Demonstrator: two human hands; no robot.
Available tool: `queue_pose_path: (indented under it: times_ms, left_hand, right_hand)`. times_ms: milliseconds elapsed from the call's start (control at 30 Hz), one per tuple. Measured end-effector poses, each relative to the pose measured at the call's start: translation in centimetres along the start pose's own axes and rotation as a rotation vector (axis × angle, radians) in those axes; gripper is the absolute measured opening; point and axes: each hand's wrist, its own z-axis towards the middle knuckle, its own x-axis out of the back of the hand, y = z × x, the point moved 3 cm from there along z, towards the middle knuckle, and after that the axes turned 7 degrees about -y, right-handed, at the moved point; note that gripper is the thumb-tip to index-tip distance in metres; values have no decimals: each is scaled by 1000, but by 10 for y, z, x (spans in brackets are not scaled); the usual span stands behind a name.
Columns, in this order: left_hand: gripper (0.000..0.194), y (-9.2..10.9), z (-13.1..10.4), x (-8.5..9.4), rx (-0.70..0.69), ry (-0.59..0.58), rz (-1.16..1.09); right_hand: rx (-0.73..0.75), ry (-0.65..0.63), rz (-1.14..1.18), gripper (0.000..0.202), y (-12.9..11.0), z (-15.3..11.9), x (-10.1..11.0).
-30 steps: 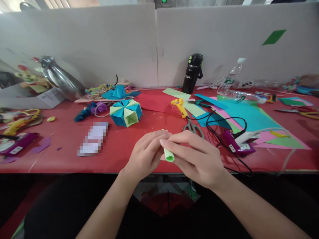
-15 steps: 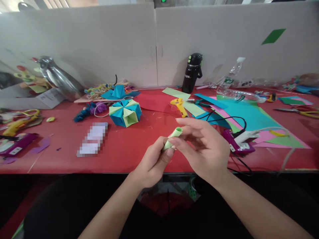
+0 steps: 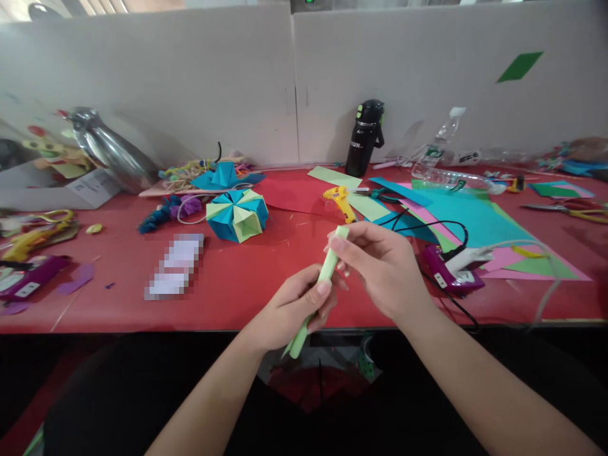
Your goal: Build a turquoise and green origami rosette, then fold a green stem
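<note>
A light green rolled paper tube [image 3: 327,266] slants between my two hands, over the front edge of the red table [image 3: 237,272]. My left hand [image 3: 297,304] is wrapped round its lower half, with the thumb lying along it. The lower end pokes out below that hand, and a loose paper edge shows there. My right hand [image 3: 380,259] pinches the upper end between thumb and fingers. Beyond my hands lie a yellow glue gun [image 3: 338,199] and, further left, a blue and light green folded-paper ball [image 3: 237,215].
A blurred-out flat object [image 3: 175,266] lies left of my hands. A purple power strip [image 3: 449,272] with cables sits at right, before stacked coloured paper [image 3: 494,218]. A black bottle [image 3: 365,139] stands at the back, and a steel jug [image 3: 114,149] leans back left.
The paper tube has turned from pointing towards me to lying lengthwise in view, so more of it shows. My right fingers have closed on its upper end; my left hand holds lower down.
</note>
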Motion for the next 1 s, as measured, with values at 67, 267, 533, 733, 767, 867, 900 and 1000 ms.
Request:
queue_pose_path:
  times_ms: [67,267,533,733,767,867,900,1000]
  left_hand:
    - [29,-4,3,5,47,76,66]
    - [38,-18,8,18,112,264,370]
    - [38,-14,5,26,181,341,785]
    - [24,-12,6,32,269,410,1177]
    - [23,-13,7,33,289,421,1237]
    - [22,-16,7,34,334,418,1361]
    - [22,-17,7,35,341,414,1387]
    - [20,-17,6,36,329,424,1406]
  right_hand:
    - [-3,99,76,14,9,6,8]
    - [-11,301,197,16,33,20,28]
    - [-28,311,195,18,43,20,31]
    - [-27,320,211,20,49,20,30]
    - [-22,327,220,21,49,20,30]
    - [-22,348,237,22,48,20,29]
    - [-29,355,237,22,47,20,29]
    - [-44,364,237,24,47,20,30]
